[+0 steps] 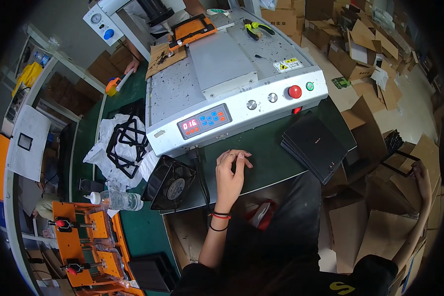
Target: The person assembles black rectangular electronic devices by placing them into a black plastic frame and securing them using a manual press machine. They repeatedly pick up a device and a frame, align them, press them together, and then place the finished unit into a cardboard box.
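My left hand (232,172) rests on the green table in front of the grey press machine (237,111), fingers loosely bent and apart, with nothing in them. Off to the right, my right hand (420,172) grips the edge of a thin black rectangular frame (398,164), held over open cardboard boxes (389,227). Right of my left hand lies a stack of flat black panels (318,145). A black cooling fan (170,183) stands left of it, beside a black cable. An orange fixture (195,30) with a black frame in it sits beneath the press head.
Several black frames (126,143) lie on white plastic at the left, near a clear bottle (117,200). Orange clamp fixtures (91,241) stand lower left. Yellow-green pliers (256,28) lie on the machine. Another person's hand (132,65) shows at the far left.
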`<state>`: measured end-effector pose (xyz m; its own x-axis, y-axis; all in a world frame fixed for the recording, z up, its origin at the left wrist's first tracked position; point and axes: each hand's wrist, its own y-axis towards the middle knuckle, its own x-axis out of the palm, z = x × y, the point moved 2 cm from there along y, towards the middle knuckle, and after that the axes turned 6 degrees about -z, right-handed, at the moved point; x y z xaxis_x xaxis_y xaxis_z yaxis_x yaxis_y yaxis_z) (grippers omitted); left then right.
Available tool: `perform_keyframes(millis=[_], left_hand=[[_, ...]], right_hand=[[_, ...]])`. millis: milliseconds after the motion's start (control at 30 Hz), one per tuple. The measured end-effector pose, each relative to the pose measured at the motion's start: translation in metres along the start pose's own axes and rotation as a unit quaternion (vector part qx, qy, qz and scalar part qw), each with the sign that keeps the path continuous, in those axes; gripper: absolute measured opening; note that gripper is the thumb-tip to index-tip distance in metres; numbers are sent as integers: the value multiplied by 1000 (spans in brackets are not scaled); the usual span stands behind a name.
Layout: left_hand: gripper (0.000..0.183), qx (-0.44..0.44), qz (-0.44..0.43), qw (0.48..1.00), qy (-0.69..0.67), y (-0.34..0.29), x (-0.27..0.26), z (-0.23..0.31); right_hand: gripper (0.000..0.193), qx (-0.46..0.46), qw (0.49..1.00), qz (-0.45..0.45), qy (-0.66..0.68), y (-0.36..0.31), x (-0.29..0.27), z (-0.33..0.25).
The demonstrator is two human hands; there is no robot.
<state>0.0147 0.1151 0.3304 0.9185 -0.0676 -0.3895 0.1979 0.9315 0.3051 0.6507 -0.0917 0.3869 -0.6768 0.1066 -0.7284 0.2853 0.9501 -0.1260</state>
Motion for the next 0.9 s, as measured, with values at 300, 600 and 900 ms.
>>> perform_keyframes(millis=[300,600,900], left_hand=[[21,-20,2,1000,4,1,-1,5],[27,8,-5,1000,22,1,-1,1],[27,17,-1,999,40,1,-1,5]], right_hand=[[14,-14,1000,7,6,-1,-1,2],[16,-9,1000,6,-1,0,3,-4],[17,-21,999,4,-34,1,2,-8]])
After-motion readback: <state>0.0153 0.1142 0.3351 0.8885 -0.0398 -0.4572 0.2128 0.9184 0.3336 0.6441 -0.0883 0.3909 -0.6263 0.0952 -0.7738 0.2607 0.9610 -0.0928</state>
